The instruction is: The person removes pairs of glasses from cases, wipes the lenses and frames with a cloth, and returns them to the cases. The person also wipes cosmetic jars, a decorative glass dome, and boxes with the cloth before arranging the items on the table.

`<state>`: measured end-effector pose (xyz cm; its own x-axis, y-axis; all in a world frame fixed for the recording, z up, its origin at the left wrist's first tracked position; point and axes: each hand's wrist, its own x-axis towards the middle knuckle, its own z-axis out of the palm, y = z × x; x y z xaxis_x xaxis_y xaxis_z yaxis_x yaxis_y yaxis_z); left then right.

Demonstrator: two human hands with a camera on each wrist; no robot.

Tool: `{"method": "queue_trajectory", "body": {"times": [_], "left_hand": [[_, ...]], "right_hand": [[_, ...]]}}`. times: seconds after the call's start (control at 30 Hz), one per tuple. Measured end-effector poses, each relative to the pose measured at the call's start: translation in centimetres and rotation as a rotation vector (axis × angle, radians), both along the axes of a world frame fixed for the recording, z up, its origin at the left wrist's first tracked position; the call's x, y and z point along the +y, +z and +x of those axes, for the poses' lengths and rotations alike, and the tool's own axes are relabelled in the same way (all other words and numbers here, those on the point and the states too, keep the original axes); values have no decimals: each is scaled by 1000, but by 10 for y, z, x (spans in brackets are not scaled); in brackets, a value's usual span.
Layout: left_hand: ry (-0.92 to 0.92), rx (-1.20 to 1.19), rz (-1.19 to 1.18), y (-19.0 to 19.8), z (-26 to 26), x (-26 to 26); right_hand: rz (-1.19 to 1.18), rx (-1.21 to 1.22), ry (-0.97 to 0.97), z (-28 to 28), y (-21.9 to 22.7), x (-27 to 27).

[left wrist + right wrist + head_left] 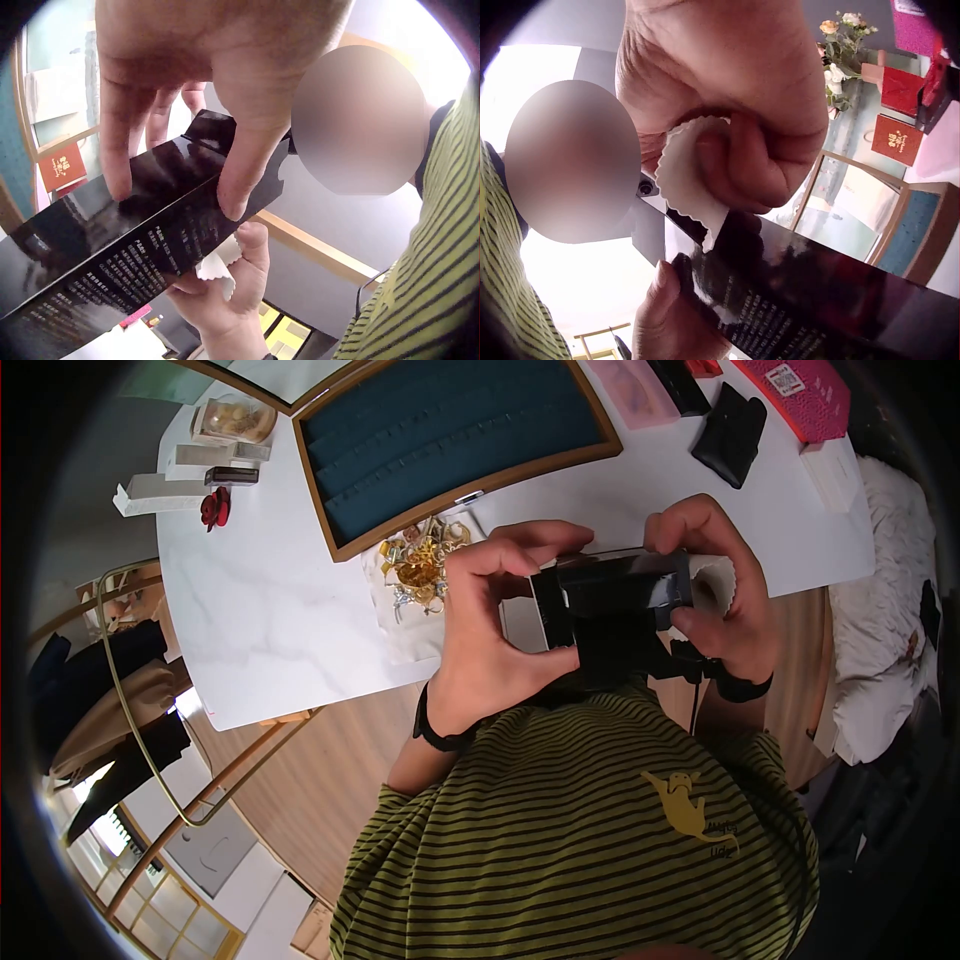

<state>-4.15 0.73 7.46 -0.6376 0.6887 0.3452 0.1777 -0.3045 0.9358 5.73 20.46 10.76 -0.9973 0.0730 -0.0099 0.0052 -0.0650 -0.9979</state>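
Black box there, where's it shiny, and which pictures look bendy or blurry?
Head view: pale glare on the black box, bendy surroundings, dark corners; left wrist view: cloudy reflections on its glossy side; right wrist view: its print too blurry to read, washed-out white patches at the left.

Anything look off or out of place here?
Yes: the jewelry lies in a tangled heap beside the open wooden case, not sorted into its rows. The held black box shows no clear damage.

Left hand (485,625) and right hand (735,595), facing each other and apart, both raised on bent arms; left thumb (246,169) set opposite the extended left fingers (116,142); right fingers (754,165) curled inward toward the palm
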Motion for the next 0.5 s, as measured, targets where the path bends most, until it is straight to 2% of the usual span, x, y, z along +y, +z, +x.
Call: {"method": "queue_trajectory", "body": {"times": [0.2, 0.3, 0.5], "left_hand": [[17, -2, 2, 0, -3, -3], [-41, 95, -25, -1, -6, -4], [20, 110, 45, -2, -5, -1]], "right_hand": [[-2, 34, -52, 1, -2, -3], [69, 141, -51, -1, 1, -3], [141, 171, -20, -1, 0, 1]]}}
